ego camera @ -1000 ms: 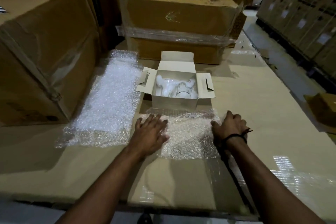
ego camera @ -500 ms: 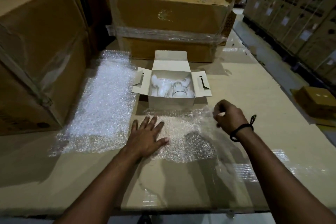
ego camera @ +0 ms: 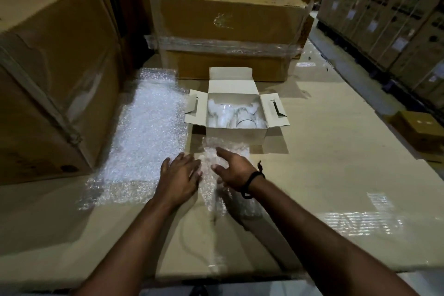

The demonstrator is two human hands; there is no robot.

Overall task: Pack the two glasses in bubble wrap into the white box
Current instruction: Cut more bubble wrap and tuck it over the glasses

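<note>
Since the earlier frame the right hand (ego camera: 234, 170) has swung left, folding the small bubble wrap sheet (ego camera: 212, 197) into a bunch beside the left hand (ego camera: 179, 175). Both hands' fingers (ego camera: 185, 163) are released and spread, touching the wrap on the tabletop (ego camera: 336, 175). The two glasses (ego camera: 224, 116) sit inside the open white box (ego camera: 236, 133) just beyond.

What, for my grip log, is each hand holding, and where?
Nothing looks gripped: the left hand lies flat at the edge of the small bubble wrap sheet; the right hand, fingers straight, pushes its raised fold.
</note>
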